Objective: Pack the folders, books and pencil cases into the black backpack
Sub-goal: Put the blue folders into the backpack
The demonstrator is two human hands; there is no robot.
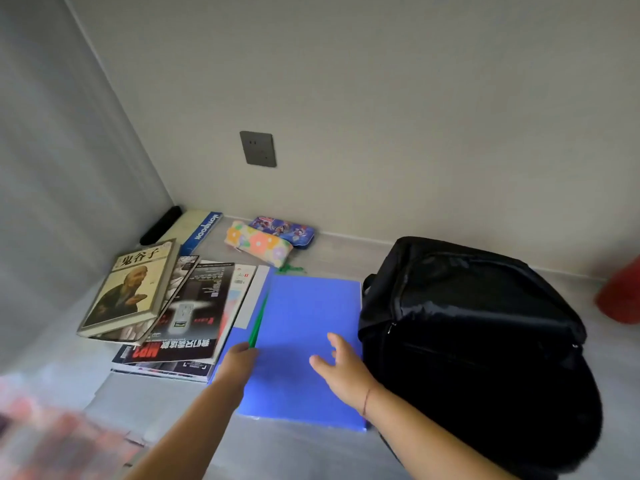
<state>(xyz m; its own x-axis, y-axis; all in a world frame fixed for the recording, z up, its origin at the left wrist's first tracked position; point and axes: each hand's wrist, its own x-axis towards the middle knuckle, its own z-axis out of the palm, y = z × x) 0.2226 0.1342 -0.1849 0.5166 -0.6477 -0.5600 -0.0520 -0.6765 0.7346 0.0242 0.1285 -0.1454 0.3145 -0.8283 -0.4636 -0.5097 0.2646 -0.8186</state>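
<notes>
**Trainee:** Where does everything sit?

**Operator:** I see the black backpack lying on the desk, right of the blue folder and touching it; I cannot tell whether its zip is undone. The books are stacked left of the folder. Two pencil cases lie near the wall.

**Trainee:** And the hands?

**Operator:** My left hand pinches the folder's left edge, by a green strip. My right hand hovers open above the cover, gripping nothing.

**Trainee:** Best method?

**Operator:** I judge: grip both long edges, lift level, check the bag's opening, then feed the folder in spine first, flat against the back panel.
</notes>
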